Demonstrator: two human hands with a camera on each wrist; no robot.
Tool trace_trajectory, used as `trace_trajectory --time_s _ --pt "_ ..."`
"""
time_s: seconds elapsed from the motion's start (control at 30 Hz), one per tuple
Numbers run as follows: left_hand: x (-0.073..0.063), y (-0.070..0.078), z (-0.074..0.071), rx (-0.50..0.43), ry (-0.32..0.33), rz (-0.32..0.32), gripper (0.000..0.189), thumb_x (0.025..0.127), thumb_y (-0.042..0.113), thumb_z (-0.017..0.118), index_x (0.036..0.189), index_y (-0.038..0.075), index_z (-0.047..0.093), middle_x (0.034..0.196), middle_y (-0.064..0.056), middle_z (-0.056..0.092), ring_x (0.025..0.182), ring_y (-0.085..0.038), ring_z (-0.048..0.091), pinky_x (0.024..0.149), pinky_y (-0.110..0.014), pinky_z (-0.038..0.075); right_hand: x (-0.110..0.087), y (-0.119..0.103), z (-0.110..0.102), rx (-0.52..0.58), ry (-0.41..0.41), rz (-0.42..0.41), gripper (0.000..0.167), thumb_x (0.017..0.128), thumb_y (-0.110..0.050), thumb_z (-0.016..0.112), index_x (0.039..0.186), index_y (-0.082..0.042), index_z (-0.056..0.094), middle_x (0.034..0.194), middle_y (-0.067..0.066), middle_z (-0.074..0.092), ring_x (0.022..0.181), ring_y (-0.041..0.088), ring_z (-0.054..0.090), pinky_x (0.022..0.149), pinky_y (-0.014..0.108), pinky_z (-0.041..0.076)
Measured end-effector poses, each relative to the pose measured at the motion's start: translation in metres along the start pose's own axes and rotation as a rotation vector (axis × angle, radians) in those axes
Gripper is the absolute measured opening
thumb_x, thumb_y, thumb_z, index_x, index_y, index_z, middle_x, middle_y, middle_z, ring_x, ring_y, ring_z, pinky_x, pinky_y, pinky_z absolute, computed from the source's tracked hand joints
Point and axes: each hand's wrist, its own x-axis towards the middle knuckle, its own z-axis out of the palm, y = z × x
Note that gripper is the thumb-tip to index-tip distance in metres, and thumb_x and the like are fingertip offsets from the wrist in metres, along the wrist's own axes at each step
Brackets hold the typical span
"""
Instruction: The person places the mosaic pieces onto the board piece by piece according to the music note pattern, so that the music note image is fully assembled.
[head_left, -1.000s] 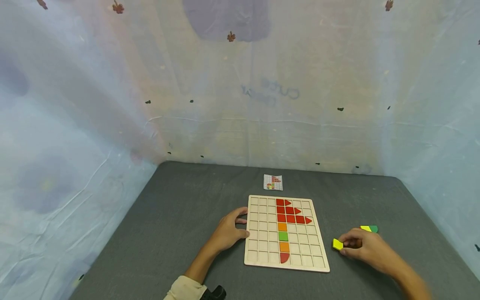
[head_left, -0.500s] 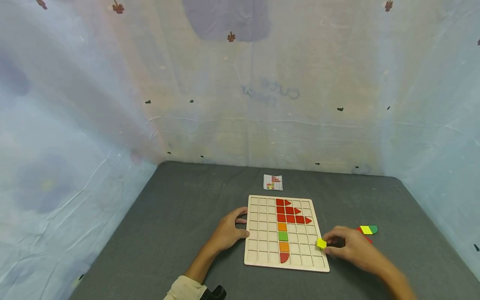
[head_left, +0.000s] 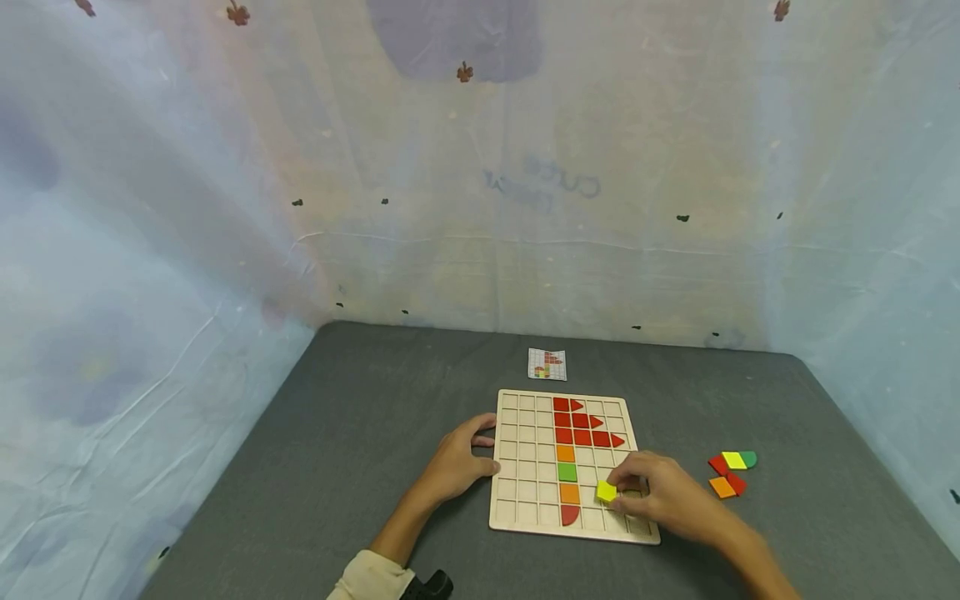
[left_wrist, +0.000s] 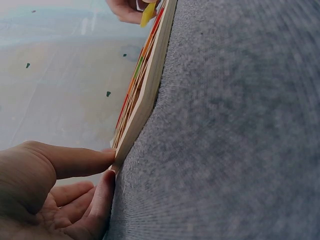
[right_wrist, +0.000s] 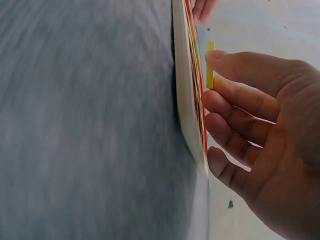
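Note:
My right hand (head_left: 667,496) pinches a yellow square tile (head_left: 606,492) between thumb and fingertips, over the lower right part of a wooden grid board (head_left: 517,483). Seen edge-on in the right wrist view, the yellow tile (right_wrist: 210,65) stands just off the board's face. My left hand (head_left: 456,462) holds the board's left edge, its thumb (left_wrist: 85,161) at the rim and a finger right beside it. Red squares and triangles (head_left: 582,437) fill cells at the top right of the board. Below them, a column holds orange tiles, a green tile (head_left: 567,472) and a red quarter-round tile (head_left: 570,515).
A small printed card (head_left: 547,364) with a coloured grid pattern lies behind the board. To the right lie loose tiles: a yellow one (head_left: 734,460), a green rounded one (head_left: 748,459), an orange one (head_left: 722,487) and red ones. Grey cloth (head_left: 360,400) covers the table.
My right hand has carried the yellow tile leftward from beside the board to over its cells. The loose tiles it covered now show. My left hand stays at the board's edge.

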Motion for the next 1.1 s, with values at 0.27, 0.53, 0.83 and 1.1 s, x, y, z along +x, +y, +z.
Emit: trace_trajectory --time_s 0.27,0.53,0.83,1.1 --pt "0.001 -0.001 0.000 -0.001 0.001 0.006 0.075 0.086 0.000 0.079 0.156 0.002 0.050 0.155 -0.017 0.056 0.129 -0.035 0.065 0.094 -0.047 0.056 0.011 -0.013 0.012 0.013 -0.010 -0.107 0.018 0.091 -0.027 0.085 0.103 -0.017 0.076 0.099 -0.008 0.067 0.087 0.007 0.061 0.076 0.027 0.054" --pt "0.001 -0.001 0.000 -0.009 -0.003 0.013 0.075 0.087 0.001 0.078 0.156 0.002 0.049 0.155 -0.016 0.056 0.129 -0.035 0.064 0.094 -0.047 0.056 0.018 -0.024 0.024 -0.019 -0.013 -0.140 0.017 0.091 -0.029 0.085 0.104 -0.023 0.076 0.105 -0.012 0.067 0.094 0.007 0.057 0.082 0.028 0.051" --pt "0.001 -0.001 0.000 -0.015 -0.004 0.006 0.075 0.087 0.001 0.078 0.156 0.003 0.049 0.155 -0.015 0.056 0.129 -0.035 0.064 0.094 -0.047 0.056 0.022 -0.037 0.032 -0.027 -0.046 -0.104 0.021 0.090 -0.034 0.086 0.106 -0.024 0.077 0.104 -0.014 0.065 0.095 0.005 0.055 0.080 0.026 0.048" --pt "0.001 -0.001 0.000 -0.008 -0.001 0.005 0.075 0.086 0.002 0.079 0.156 0.003 0.050 0.154 -0.015 0.057 0.129 -0.035 0.064 0.094 -0.047 0.056 0.025 -0.043 0.037 -0.075 -0.067 -0.109 0.021 0.090 -0.036 0.086 0.104 -0.026 0.076 0.100 -0.015 0.062 0.094 0.003 0.051 0.080 0.027 0.046"
